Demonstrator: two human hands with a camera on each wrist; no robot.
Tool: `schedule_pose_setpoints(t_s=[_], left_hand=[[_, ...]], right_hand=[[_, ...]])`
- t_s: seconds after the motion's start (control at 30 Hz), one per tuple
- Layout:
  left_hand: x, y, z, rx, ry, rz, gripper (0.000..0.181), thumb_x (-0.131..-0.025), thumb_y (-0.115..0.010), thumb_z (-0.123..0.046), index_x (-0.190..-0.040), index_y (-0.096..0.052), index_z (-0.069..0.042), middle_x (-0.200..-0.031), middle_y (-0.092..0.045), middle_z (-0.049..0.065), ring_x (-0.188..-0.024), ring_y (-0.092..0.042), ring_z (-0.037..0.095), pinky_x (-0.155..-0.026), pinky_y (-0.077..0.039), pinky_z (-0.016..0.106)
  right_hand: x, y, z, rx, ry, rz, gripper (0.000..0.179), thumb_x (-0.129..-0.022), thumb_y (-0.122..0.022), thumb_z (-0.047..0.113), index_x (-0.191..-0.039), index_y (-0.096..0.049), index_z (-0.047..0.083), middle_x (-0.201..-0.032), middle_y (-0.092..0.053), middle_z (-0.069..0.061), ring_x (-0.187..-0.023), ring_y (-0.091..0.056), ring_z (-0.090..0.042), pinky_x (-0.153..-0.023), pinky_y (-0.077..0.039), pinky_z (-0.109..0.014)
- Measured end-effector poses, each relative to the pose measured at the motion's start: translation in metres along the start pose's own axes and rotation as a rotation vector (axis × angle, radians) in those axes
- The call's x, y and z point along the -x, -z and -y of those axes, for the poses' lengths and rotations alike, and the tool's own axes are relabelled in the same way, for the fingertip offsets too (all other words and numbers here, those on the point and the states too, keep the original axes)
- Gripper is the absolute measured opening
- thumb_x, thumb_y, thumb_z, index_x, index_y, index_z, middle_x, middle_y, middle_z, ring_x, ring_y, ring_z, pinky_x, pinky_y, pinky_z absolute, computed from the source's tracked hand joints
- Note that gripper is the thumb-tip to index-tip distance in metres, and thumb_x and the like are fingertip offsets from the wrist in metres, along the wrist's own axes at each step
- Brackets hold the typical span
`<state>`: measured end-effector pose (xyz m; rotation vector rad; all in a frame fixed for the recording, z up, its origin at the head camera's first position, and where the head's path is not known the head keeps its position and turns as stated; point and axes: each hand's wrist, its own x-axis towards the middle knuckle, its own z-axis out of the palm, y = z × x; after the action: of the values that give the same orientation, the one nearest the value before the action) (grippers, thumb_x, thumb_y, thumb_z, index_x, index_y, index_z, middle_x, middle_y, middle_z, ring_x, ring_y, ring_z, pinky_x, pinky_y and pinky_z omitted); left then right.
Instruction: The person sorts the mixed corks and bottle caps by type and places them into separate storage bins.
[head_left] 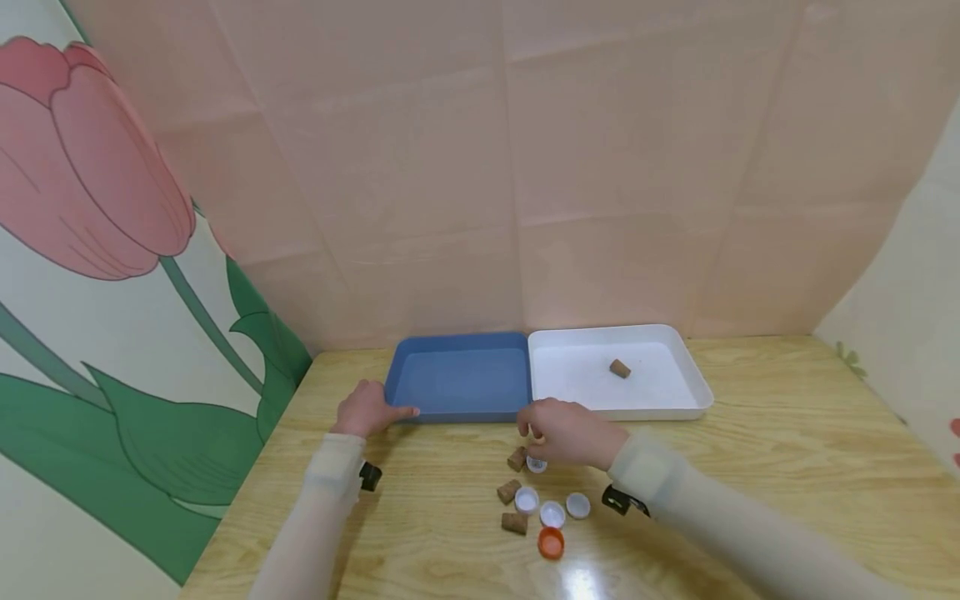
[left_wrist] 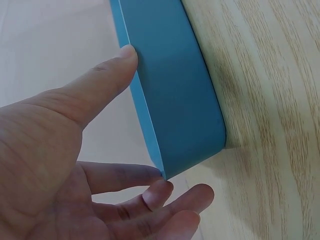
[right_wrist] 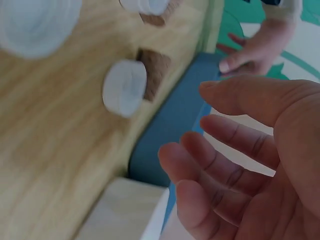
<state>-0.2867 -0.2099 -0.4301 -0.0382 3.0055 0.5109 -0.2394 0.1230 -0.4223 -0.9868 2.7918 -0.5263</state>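
Note:
My left hand (head_left: 367, 408) rests at the near left corner of a blue tray (head_left: 457, 417). In the left wrist view its thumb (left_wrist: 129, 54) lies on the tray's rim, and the other fingers are loosely bent by the corner. My right hand (head_left: 572, 432) hovers over the table just in front of the two trays, its fingers slightly bent and apart with nothing between them. Below it are a white bottle cap (right_wrist: 125, 87) and a cork (right_wrist: 157, 70) side by side, the cap partly hidden by the hand in the head view.
Right beside the blue tray stands a white tray (head_left: 622, 414) with one cork (head_left: 619, 368) in it. Nearer on the wooden table lie two more corks (head_left: 514, 523), several white caps (head_left: 552, 514) and an orange cap (head_left: 551, 543). A covered wall rises behind the trays.

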Motion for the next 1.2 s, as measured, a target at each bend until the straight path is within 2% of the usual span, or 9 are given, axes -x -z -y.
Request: schedule_pose_setpoints(t_s=[0.2, 0.33, 0.53, 0.97, 1.2], left_hand=[[-0.001, -0.001, 0.001, 0.001, 0.0, 0.0, 0.056, -0.079, -0.079, -0.056, -0.079, -0.059, -0.004, -0.084, -0.053, 0.012, -0.062, -0.049, 0.02, -0.049, -0.038, 0.032], [-0.002, -0.001, 0.001, -0.002, 0.003, 0.0, 0.057, -0.078, -0.079, -0.057, -0.082, -0.06, -0.003, -0.085, -0.054, 0.012, -0.063, -0.05, 0.021, -0.05, -0.039, 0.032], [-0.003, -0.002, 0.001, -0.001, 0.01, 0.007, 0.059, -0.078, -0.08, -0.056, -0.087, -0.062, -0.001, -0.09, -0.056, 0.013, -0.064, -0.052, 0.021, -0.05, -0.04, 0.032], [-0.002, -0.001, 0.0, -0.01, 0.017, 0.009, 0.059, -0.079, -0.079, -0.057, -0.086, -0.062, -0.001, -0.093, -0.057, 0.014, -0.064, -0.051, 0.021, -0.05, -0.039, 0.032], [-0.001, 0.0, 0.0, -0.011, 0.016, 0.011, 0.062, -0.079, -0.079, -0.057, -0.094, -0.063, 0.002, -0.093, -0.057, 0.014, -0.067, -0.053, 0.022, -0.052, -0.041, 0.032]], right_hand=[[-0.004, -0.021, 0.004, 0.054, 0.053, -0.05, 0.013, -0.085, -0.078, 0.027, -0.086, -0.069, 0.018, -0.086, -0.064, 0.007, -0.076, -0.056, -0.007, -0.063, -0.045, -0.029], [-0.003, -0.029, 0.006, 0.098, 0.086, -0.061, 0.012, -0.085, -0.076, 0.025, -0.082, -0.065, 0.021, -0.081, -0.059, 0.008, -0.072, -0.052, -0.005, -0.058, -0.041, -0.025], [-0.003, -0.033, 0.008, 0.13, 0.121, -0.06, 0.015, -0.085, -0.076, 0.02, -0.079, -0.063, 0.019, -0.074, -0.049, 0.009, -0.065, -0.043, -0.006, -0.055, -0.037, -0.024], [-0.005, -0.034, 0.007, 0.116, 0.143, -0.052, 0.012, -0.083, -0.076, 0.014, -0.079, -0.065, 0.018, -0.075, -0.05, 0.008, -0.067, -0.044, -0.006, -0.056, -0.039, -0.024], [-0.006, -0.037, 0.006, 0.101, 0.13, -0.029, 0.01, -0.082, -0.075, 0.014, -0.079, -0.067, 0.019, -0.076, -0.049, 0.009, -0.067, -0.043, -0.006, -0.056, -0.04, -0.023]])
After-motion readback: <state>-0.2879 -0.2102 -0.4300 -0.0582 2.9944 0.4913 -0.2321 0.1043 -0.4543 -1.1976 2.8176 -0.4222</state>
